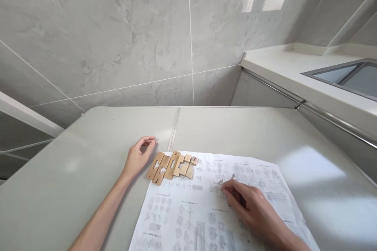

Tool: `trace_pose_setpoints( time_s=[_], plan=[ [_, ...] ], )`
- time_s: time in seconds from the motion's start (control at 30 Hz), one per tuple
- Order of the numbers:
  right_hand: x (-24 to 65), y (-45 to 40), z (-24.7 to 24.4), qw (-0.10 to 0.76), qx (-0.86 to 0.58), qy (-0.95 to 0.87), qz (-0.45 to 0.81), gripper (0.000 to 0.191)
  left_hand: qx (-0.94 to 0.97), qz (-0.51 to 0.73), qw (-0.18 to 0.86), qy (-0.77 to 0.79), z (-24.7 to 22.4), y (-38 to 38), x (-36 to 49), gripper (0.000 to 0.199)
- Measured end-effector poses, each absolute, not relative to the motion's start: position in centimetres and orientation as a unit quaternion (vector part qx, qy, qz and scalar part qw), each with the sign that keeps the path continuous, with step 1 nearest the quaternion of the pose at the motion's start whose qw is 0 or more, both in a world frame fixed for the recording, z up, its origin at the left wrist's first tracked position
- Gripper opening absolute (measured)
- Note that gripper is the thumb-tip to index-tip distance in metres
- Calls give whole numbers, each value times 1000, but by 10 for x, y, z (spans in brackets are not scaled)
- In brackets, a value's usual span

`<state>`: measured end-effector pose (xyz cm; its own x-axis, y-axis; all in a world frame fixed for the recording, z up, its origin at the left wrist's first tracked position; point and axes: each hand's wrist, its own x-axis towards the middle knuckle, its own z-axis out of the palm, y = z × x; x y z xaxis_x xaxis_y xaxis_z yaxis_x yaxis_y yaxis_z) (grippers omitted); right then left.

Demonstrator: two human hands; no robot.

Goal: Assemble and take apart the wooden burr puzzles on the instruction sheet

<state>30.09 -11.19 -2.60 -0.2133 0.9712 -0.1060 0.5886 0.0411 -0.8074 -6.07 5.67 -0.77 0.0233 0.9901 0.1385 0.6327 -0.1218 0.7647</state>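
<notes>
Several flat wooden puzzle pieces (172, 165) with notches and slots lie side by side in a row, some marked with handwritten numbers such as 2 and 3. They rest across the upper left edge of a large printed instruction sheet (188, 192). My left hand (141, 153) lies on the table just left of the pieces, fingers loosely curved, thumb apart from them, holding nothing. Over the right part of the sheet, my right hand (247, 200) has its fingers pinched together. Small greyish bits show near those fingertips, too unclear to name.
The sheet lies on a pale glossy table (103, 141) with a seam across it. Grey tiled surface (118, 47) lies beyond the table's far edge. At the right stand a white counter (273, 62) with an inset sink (347, 76) and grey cabinets (265, 94).
</notes>
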Motion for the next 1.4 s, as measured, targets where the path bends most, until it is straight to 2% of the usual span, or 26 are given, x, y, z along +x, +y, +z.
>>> trace_pose_setpoints(
  time_s=[0.27, 0.4, 0.53, 0.83, 1.03, 1.23, 1.4],
  plan=[
    [298, -115, -31, 268, -583, -674, 367, 30, 708, 315, 275, 568, 3, 38, -50, 35],
    [295, -116, -32, 287, -589, -667, 353, 29, 802, 272, 246, 472, 3, 27, -43, 29],
    [295, -118, -33, 294, -590, -665, 352, 30, 848, 209, 207, 441, 1, 23, -41, 38],
    [295, -118, -33, 290, -591, -666, 351, 27, 843, 185, 236, 447, -1, 22, -41, 35],
    [295, -120, -33, 291, -592, -666, 348, 26, 832, 215, 232, 455, -1, 23, -41, 34],
    [295, -119, -32, 288, -594, -664, 351, 26, 695, 340, 324, 544, -1, 31, -45, 32],
    [294, -120, -34, 296, -594, -666, 339, 28, 629, 387, 338, 583, -3, 35, -47, 31]
  ],
)
